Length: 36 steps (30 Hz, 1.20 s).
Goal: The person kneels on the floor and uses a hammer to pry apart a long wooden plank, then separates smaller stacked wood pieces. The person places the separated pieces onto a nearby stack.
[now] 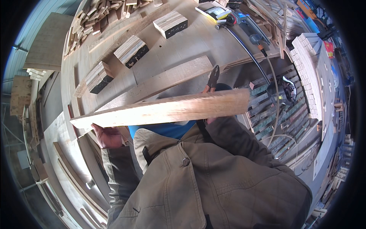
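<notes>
Jacket front: brown, buttoned jacket (187, 183) fills the space below the held plank (167, 110), nearest the camera.
Held plank: raised in front of the person's chest, its length running across the body, with one broad pale face turned toward the camera; spreading the hands apart probably keeps so long a piece level.
Left hand: gripping at the held plank's left end; the left hand (108, 136) shows palm and thumb at the lower edge, with the other fingers hidden, seemingly bearing that end's weight.
Right hand: mostly behind the held plank; only a sliver of the right hand (209, 120) shows under its lower edge, right of its middle, so I cannot tell how it is closed.
Pliers: dark-jawed pliers (214, 74) point up past the held plank's top edge; whether the right hand has them is hidden.
Loose board: flat board (175, 76) lies just beyond the held plank on the workbench (152, 63).
Blocks: three black-ended wood blocks (130, 49) stand in a slanting row farther beyond the held plank, apart from one another, perhaps to leave reaching room.
Hammer: long-handled hammer (244, 49) lies beyond the held plank's right end, likely set aside.
Slatted pallet: slatted pallet (263, 124) sits right of the held plank, lower down.
</notes>
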Each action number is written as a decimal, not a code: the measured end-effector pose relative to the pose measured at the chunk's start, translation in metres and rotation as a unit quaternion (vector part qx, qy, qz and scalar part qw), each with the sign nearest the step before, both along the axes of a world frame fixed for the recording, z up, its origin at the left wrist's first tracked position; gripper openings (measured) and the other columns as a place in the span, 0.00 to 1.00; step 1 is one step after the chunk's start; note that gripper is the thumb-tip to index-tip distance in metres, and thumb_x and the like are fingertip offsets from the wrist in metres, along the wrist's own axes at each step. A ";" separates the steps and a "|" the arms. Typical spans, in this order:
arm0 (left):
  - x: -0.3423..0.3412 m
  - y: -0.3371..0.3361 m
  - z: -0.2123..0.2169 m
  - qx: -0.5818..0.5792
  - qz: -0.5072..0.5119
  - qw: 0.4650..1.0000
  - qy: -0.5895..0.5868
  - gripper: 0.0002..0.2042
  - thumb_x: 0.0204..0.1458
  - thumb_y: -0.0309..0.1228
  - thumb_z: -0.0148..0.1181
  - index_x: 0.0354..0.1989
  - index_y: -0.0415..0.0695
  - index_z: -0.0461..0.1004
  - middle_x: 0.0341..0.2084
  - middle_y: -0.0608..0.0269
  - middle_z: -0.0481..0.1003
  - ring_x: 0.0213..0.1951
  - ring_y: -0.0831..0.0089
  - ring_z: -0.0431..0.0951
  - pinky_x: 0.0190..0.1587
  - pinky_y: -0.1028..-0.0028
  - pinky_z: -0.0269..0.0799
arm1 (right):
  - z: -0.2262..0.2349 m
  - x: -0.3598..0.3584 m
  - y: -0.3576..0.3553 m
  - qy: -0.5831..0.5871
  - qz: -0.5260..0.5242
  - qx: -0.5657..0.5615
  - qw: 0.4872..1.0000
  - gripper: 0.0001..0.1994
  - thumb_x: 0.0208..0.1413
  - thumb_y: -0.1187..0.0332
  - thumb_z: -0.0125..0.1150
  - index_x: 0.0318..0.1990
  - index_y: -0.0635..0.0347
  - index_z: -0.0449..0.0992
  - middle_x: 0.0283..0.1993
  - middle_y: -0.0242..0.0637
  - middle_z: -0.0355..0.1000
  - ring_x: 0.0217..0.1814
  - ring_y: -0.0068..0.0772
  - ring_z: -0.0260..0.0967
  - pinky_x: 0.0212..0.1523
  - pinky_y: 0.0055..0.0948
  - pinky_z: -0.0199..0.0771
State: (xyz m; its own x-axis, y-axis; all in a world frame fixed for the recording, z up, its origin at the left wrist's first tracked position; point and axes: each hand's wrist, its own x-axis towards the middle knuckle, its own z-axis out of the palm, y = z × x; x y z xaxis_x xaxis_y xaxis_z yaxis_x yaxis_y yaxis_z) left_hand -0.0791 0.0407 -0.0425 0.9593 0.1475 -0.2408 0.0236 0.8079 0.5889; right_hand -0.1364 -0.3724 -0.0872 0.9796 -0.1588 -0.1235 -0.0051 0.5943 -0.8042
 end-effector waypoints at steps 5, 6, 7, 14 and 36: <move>0.023 0.092 0.016 0.044 0.081 0.991 -0.096 0.15 0.64 0.46 0.64 0.50 0.49 0.82 0.45 0.63 0.85 0.40 0.72 0.84 0.43 0.67 0.87 | 0.031 -0.010 -0.019 0.131 0.042 -0.026 0.990 0.14 0.61 0.75 0.66 0.53 0.61 0.73 0.41 0.39 0.79 0.39 0.27 0.77 0.35 0.26 0.74; 0.024 0.110 0.023 0.069 0.099 0.985 -0.121 0.16 0.64 0.45 0.64 0.50 0.48 0.82 0.46 0.62 0.84 0.41 0.71 0.84 0.44 0.66 0.86 | 0.036 -0.009 -0.020 0.172 0.027 -0.040 0.984 0.14 0.61 0.75 0.65 0.53 0.61 0.72 0.41 0.39 0.79 0.39 0.28 0.77 0.35 0.26 0.74; 0.024 0.130 0.033 0.061 0.080 0.983 -0.151 0.16 0.64 0.45 0.63 0.52 0.48 0.82 0.48 0.59 0.84 0.44 0.67 0.83 0.49 0.65 0.85 | 0.039 -0.008 -0.020 0.174 0.024 -0.041 0.984 0.14 0.61 0.75 0.65 0.53 0.60 0.72 0.41 0.38 0.79 0.39 0.28 0.77 0.35 0.26 0.74; 0.013 0.238 0.106 0.146 0.031 0.949 -0.279 0.22 0.69 0.46 0.56 0.65 0.50 0.74 0.59 0.59 0.79 0.60 0.62 0.79 0.64 0.55 0.75 | 0.028 -0.006 -0.025 0.209 0.013 -0.020 0.978 0.14 0.62 0.74 0.65 0.54 0.60 0.72 0.41 0.37 0.79 0.40 0.28 0.77 0.36 0.26 0.73; 0.019 -0.046 0.009 0.465 -0.224 0.857 0.015 0.15 0.73 0.36 0.54 0.48 0.37 0.82 0.34 0.74 0.79 0.35 0.85 0.72 0.40 0.81 0.69 | 0.024 -0.006 -0.023 0.252 0.046 -0.063 0.964 0.14 0.62 0.73 0.66 0.53 0.59 0.72 0.40 0.36 0.80 0.40 0.28 0.78 0.35 0.27 0.73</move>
State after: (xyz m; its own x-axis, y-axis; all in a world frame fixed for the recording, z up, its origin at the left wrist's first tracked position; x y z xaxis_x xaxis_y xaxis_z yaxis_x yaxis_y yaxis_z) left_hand -0.0605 -0.0052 -0.0339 0.9653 -0.0925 -0.2440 0.2344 -0.1034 0.9666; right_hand -0.1423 -0.3955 -0.0636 0.8103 -0.1187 -0.5739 -0.4633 0.4701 -0.7512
